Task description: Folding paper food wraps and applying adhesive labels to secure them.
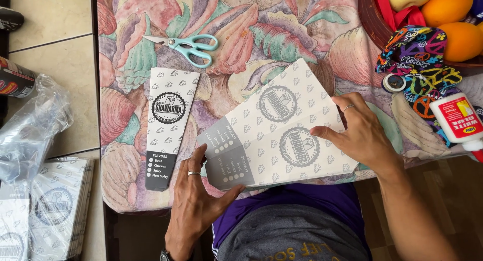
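On the floral tablecloth [312, 34], both hands pressed flat with fingers spread on two overlapping printed paper sleeves [282, 135], the left hand [193, 205] at seven o'clock, the right hand [359, 132] at three o'clock of them.

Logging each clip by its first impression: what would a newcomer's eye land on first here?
First, the two white printed paper sleeves fanned out at the middle of the flowery tablecloth, with the left hand on their grey ends and the right hand pressing their right side. A third sleeve lies alone to the left, below mint-handled scissors. At the top right sits a bowl of oranges.
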